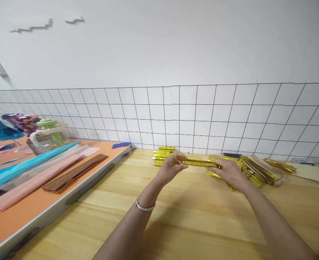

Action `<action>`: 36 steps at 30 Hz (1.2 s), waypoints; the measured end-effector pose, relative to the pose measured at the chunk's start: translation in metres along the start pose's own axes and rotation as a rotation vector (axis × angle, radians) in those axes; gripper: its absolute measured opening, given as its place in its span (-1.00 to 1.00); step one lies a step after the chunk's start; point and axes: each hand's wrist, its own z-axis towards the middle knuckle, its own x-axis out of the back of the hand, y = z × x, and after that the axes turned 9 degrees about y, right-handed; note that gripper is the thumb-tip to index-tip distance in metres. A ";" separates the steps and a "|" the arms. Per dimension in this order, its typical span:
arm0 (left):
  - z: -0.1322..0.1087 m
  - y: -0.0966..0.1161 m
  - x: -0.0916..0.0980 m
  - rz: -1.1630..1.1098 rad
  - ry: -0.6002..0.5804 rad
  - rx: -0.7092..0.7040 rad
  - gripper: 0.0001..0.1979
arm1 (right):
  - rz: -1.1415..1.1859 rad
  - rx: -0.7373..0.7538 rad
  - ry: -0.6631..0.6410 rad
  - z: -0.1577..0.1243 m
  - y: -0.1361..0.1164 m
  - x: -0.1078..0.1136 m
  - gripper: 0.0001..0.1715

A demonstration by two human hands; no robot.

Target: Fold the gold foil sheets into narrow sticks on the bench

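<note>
My left hand [173,164] and my right hand [228,170] hold a narrow folded gold foil strip [199,163] between them, one at each end, a little above the wooden table [175,216]. Fingers of both hands are pinched on it. A silver bangle sits on my left wrist. Just behind my left hand lies a small stack of folded gold strips [162,154]. Under and to the right of my right hand spreads a loose pile of gold foil sheets [257,171].
An orange board [26,216] at the left carries long blue, pink and brown paper strips [34,177], a clear jug with a green lid [49,134] and coloured foil. A wire grid [203,115] lines the white wall. Flat cardboard [311,172] lies far right.
</note>
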 end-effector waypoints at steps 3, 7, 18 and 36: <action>0.000 -0.001 0.000 -0.019 -0.009 0.024 -0.75 | -0.003 0.013 0.017 0.000 0.000 0.000 -0.75; 0.000 -0.002 -0.001 -0.065 -0.013 0.059 -0.76 | -0.017 0.021 0.029 -0.001 0.003 -0.002 -0.75; 0.000 -0.005 -0.004 -0.203 0.011 0.038 -0.80 | 0.100 0.000 0.156 -0.002 0.001 -0.011 -0.68; 0.001 -0.004 -0.007 -0.234 0.168 0.009 -0.83 | 0.310 0.216 0.343 -0.006 -0.009 -0.013 -0.76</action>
